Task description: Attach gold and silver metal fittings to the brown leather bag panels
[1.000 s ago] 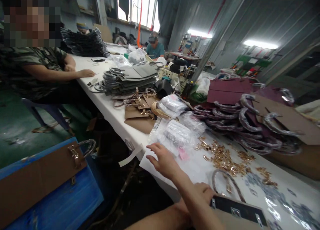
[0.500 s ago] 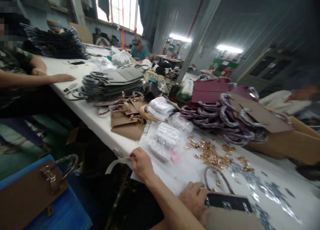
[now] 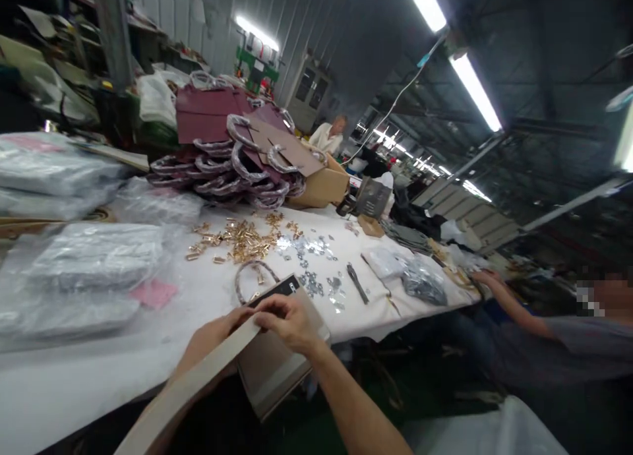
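A taupe handbag piece lies tilted at the table's front edge, its curved handle resting on the tabletop. Along its upper edge runs a black band with small metal fittings. My left hand grips the bag's near upper edge, its fingertips partly hidden behind a pale strip. That long strip runs from the lower left up to the bag's edge. Pinched around the strip's upper end are the fingers of my right hand, close against my left fingertips.
Gold-coloured hardware and silver metal plates are scattered beyond the bag. Plastic-wrapped packs lie at left, and burgundy bag pieces are piled behind. A black tool lies rightward. A co-worker's arm reaches onto the table at right.
My right hand has brought the strip from the left to the bag's upper edge, beside my left hand. The view has swung to the right.
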